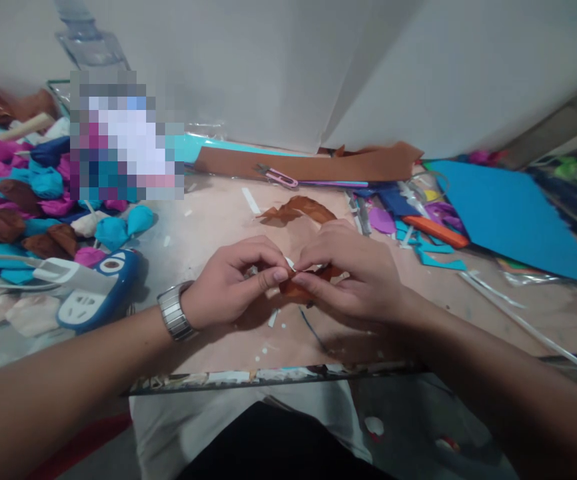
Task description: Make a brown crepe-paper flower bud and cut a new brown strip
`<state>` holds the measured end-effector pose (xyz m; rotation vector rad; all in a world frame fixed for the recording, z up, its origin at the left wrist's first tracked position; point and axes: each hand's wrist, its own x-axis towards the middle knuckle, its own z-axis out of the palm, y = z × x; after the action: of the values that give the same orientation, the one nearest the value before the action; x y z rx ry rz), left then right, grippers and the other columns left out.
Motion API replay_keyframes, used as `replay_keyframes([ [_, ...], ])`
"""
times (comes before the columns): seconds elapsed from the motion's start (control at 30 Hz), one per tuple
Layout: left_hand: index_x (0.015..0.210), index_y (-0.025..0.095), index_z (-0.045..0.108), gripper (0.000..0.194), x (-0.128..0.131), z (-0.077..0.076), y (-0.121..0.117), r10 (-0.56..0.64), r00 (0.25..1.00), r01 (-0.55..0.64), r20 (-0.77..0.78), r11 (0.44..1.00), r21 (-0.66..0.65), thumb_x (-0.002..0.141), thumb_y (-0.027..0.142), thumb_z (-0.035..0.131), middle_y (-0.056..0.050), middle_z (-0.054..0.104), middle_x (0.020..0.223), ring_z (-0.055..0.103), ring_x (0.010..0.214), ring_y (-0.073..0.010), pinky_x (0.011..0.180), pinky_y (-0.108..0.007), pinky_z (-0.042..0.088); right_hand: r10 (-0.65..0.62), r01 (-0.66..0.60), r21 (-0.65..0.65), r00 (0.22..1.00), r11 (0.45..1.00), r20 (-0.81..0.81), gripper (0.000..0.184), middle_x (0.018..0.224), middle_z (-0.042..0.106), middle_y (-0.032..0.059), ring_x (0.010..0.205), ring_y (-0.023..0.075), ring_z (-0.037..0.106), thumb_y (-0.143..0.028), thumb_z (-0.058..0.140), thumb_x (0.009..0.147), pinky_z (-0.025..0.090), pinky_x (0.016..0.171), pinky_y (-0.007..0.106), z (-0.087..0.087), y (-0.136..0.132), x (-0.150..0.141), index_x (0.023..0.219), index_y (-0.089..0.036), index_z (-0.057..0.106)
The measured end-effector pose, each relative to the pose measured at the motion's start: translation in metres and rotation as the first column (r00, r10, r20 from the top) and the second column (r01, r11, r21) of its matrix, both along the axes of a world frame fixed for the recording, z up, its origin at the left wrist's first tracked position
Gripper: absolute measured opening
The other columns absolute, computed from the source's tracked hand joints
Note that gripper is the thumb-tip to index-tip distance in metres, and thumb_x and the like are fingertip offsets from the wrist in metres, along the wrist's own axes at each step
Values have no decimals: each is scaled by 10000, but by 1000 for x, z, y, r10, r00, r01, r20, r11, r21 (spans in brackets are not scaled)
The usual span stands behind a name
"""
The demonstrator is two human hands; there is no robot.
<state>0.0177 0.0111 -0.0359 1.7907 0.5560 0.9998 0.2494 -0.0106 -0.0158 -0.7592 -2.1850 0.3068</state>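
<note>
My left hand (241,277), with a metal watch (174,312) on its wrist, pinches at the middle of the table. My right hand (353,270) meets it there, thumb and forefinger closed. Between the fingertips is brown crepe paper (293,291) with a small white piece at its top; the fingers cover much of it. Just beyond my hands lies another crumpled piece of brown paper (298,208). A pink-handled craft knife (281,177) rests farther back on a brown sheet (248,163).
At left are several wrapped balls of blue, pink and brown paper (48,183) and a blue power strip (99,290). A blue sheet (513,217), an orange cutter (435,231) and scraps lie at right. A white wall (248,67) stands behind; the table's edge (268,375) is near me.
</note>
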Motion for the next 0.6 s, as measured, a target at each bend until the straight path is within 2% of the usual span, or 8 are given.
replay_keyframes([
  [0.2, 891, 190, 785, 128, 0, -2, 1, 78, 996, -77, -51, 997, 14, 939, 308, 774, -58, 751, 903, 683, 820, -156, 762, -288, 544, 54, -53, 42, 998, 998, -29, 57, 889, 771, 25, 828, 170, 704, -232, 757, 953, 516, 831, 367, -2, 1, -1, 1007, -225, 740],
  [0.37, 891, 191, 771, 124, 0, 4, -2, 203, 974, -189, -97, 972, 138, 924, 308, 794, -49, 766, 888, 693, 822, -159, 763, -293, 547, -12, 12, 60, 1000, 998, 3, 35, 872, 776, 15, 814, 171, 694, -233, 756, 948, 503, 829, 371, -3, 1, -2, 955, -223, 723],
  [0.47, 933, 206, 792, 84, 0, 5, -4, 217, 972, -196, -87, 959, 205, 943, 287, 772, -48, 773, 895, 706, 835, -164, 784, -309, 560, -49, 48, 83, 999, 995, 6, 51, 850, 775, 8, 817, 179, 688, -253, 758, 947, 495, 835, 372, -3, 2, -2, 931, -228, 716],
  [0.6, 935, 218, 813, 76, -1, 4, -4, 213, 974, -192, -81, 958, 215, 940, 283, 773, -51, 789, 883, 723, 813, -169, 757, -312, 575, -79, 79, 82, 997, 993, -6, 76, 838, 773, 1, 809, 179, 682, -287, 768, 944, 494, 851, 371, -3, 2, -2, 923, -235, 717],
])
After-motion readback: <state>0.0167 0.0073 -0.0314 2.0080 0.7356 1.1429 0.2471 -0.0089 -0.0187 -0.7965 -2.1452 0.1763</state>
